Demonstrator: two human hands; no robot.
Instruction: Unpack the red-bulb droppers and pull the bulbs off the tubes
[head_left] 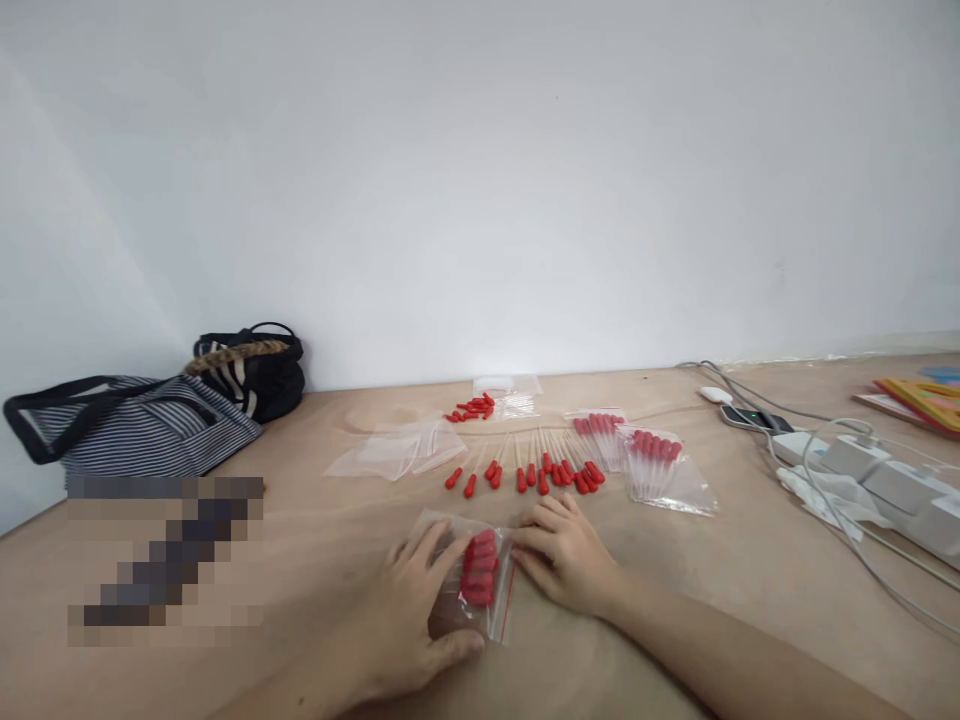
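Observation:
A clear zip-lock bag (445, 618) with several red-bulbed droppers (480, 568) in it lies flat in front of me, its red-lined seal facing right. My left hand (424, 590) rests over the bag's left part, thumb and fingers spread apart on the plastic. At the upper end of the seal, my right hand (566, 555) has its fingers bent together on the bag's edge; the fingertips are partly hidden. Loose droppers (543, 478) with red bulbs are fanned out beyond my hands. To their right are two filled bags of droppers, one nearer (660, 465) and one farther (598, 430).
Empty clear bags (397, 450) lie left of the loose droppers, with a pile of red bulbs (471, 408) behind. A striped bag (150, 425) and a black bag (270, 375) stand at left. Power strips (885, 480) and cables (817, 490) occupy the right. A blurred patch (165, 560) covers something.

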